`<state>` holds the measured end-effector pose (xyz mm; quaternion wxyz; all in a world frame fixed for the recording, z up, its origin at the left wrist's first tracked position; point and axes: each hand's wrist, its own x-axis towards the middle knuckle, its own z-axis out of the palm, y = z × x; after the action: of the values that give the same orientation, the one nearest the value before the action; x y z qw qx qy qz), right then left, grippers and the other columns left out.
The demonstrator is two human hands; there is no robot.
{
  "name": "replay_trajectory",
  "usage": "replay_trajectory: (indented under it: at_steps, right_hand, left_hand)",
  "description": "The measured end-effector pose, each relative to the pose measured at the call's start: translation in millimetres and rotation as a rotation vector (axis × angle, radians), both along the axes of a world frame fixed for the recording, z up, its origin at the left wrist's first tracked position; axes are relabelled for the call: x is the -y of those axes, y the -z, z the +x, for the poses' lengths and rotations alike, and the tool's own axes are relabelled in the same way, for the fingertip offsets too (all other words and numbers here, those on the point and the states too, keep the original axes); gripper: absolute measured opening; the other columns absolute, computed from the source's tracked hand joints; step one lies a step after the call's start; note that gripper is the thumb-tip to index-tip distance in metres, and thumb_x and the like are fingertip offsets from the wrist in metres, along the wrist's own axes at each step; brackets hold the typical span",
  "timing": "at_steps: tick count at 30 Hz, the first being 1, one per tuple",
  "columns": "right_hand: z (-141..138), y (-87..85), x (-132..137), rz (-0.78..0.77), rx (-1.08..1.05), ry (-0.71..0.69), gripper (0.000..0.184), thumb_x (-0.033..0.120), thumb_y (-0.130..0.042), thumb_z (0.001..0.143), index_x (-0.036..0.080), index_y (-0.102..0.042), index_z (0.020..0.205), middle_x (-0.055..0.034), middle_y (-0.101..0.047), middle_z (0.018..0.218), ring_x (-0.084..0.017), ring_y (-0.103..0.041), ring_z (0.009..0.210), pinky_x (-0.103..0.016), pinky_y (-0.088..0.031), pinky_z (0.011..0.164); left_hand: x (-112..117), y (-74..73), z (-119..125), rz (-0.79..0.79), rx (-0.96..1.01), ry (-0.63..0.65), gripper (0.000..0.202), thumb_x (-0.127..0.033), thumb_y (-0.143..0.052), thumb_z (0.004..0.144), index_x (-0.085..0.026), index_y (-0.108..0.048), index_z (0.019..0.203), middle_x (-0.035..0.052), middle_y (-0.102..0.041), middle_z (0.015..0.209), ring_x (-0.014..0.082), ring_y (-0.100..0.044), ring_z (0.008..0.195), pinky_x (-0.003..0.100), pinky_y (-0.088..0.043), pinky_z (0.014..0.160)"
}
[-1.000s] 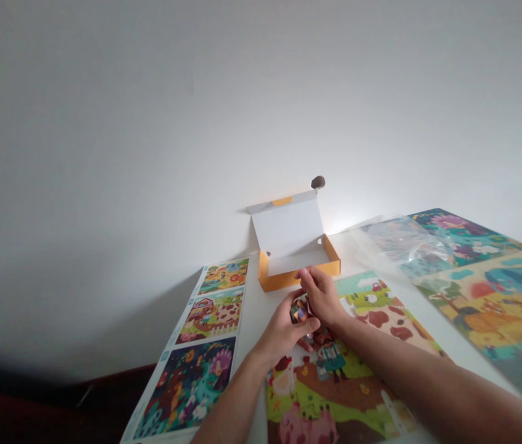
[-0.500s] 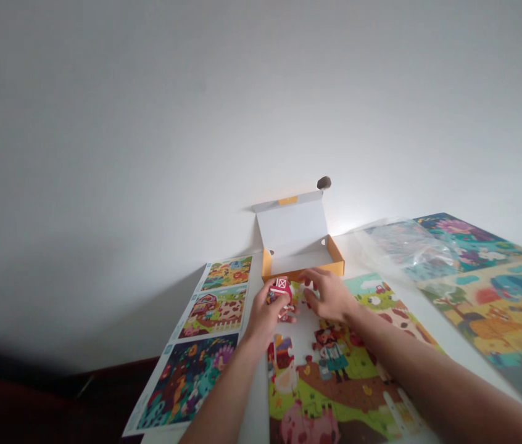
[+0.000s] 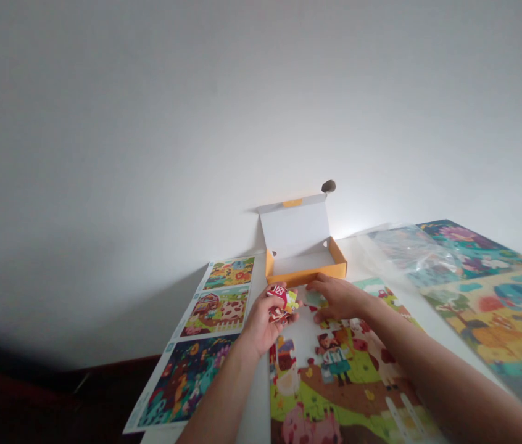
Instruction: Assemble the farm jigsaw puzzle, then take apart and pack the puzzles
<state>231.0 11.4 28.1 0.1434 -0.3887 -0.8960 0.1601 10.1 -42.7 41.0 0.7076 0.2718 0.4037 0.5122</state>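
Observation:
My left hand (image 3: pixel 261 320) is closed around several jigsaw puzzle pieces (image 3: pixel 282 300); the top one shows part of a red barn with a white cross. To its right, my right hand (image 3: pixel 339 296) is bent over the upper part of a farm jigsaw puzzle (image 3: pixel 344 394). Its thumb and forefinger are at a pale green-blue puzzle piece (image 3: pixel 315 300), partly hidden by the hand. A farmer, a cow, a pig and a chicken show in the joined part. White table shows through a gap at the puzzle's upper left.
An open yellow-edged box (image 3: pixel 306 271) leans its lid on the wall behind my hands. On the left lies a sheet with three printed pictures (image 3: pixel 217 311). Clear plastic bags (image 3: pixel 427 262) and other colourful puzzles (image 3: pixel 511 308) lie on the right. The table's left edge borders a dark area.
My right hand has shifted slightly right and down, and the pale piece now shows between its thumb and forefinger. My left hand has tilted its pieces, revealing a yellow-green one.

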Motion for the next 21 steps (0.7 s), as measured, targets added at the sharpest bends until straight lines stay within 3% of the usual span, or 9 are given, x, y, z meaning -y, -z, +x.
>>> replay_trajectory:
  at_steps: [6, 11, 16, 19, 21]
  right_hand:
    - [-4.1, -0.1, -4.7, 0.114, -0.113, 0.004, 0.051, 0.059, -0.072, 0.069, 0.016, -0.066, 0.097, -0.0117, -0.062, 0.098, -0.026, -0.059, 0.091, -0.035, -0.045, 0.078]
    - [-7.9, 5.1, -4.3, 0.009, -0.346, 0.061, 0.040, 0.057, -0.064, 0.079, 0.018, -0.060, 0.089, -0.0016, -0.062, 0.071, -0.015, -0.054, 0.063, -0.025, -0.038, 0.059]
    - [-22.5, 11.4, 3.3, -0.063, -0.614, 0.098, 0.044, 0.062, -0.049, 0.088, 0.018, -0.055, 0.084, -0.0002, -0.061, 0.068, -0.012, -0.052, 0.058, -0.022, -0.037, 0.056]
    - [-31.4, 8.1, 11.9, -0.121, -0.604, 0.067, 0.044, 0.060, -0.038, 0.094, 0.020, -0.052, 0.083, 0.0002, -0.060, 0.068, -0.012, -0.053, 0.058, -0.022, -0.038, 0.055]
    - [-32.8, 0.6, 15.9, -0.077, -0.529, 0.056, 0.043, 0.053, -0.030, 0.098, 0.020, -0.053, 0.082, -0.0011, -0.060, 0.070, -0.013, -0.055, 0.061, -0.023, -0.040, 0.059]
  left_hand:
    - [-1.3, 2.9, 5.1, 0.056, -0.173, -0.042, 0.041, -0.011, -0.069, 0.061, -0.020, -0.054, 0.098, 0.0063, -0.068, 0.095, 0.0224, -0.070, 0.072, 0.032, -0.054, 0.057]
    - [0.5, 4.7, 12.4, 0.189, -0.293, -0.051, 0.040, -0.021, -0.074, 0.066, -0.019, -0.058, 0.103, 0.0053, -0.064, 0.096, 0.0165, -0.065, 0.070, 0.029, -0.054, 0.059]
    - [4.1, 12.5, 23.6, 0.361, -0.319, 0.072, 0.045, -0.030, -0.076, 0.071, -0.018, -0.058, 0.110, 0.0066, -0.064, 0.098, 0.0152, -0.062, 0.073, 0.028, -0.054, 0.063]
    - [3.6, 16.2, 30.9, 0.383, -0.363, 0.046, 0.045, -0.026, -0.080, 0.066, -0.017, -0.059, 0.105, 0.0047, -0.065, 0.092, 0.0155, -0.063, 0.071, 0.026, -0.054, 0.062]
    - [2.4, 16.5, 34.0, 0.358, -0.369, 0.008, 0.040, -0.025, -0.079, 0.065, -0.018, -0.059, 0.100, 0.0028, -0.064, 0.086, 0.0150, -0.063, 0.067, 0.026, -0.053, 0.058]
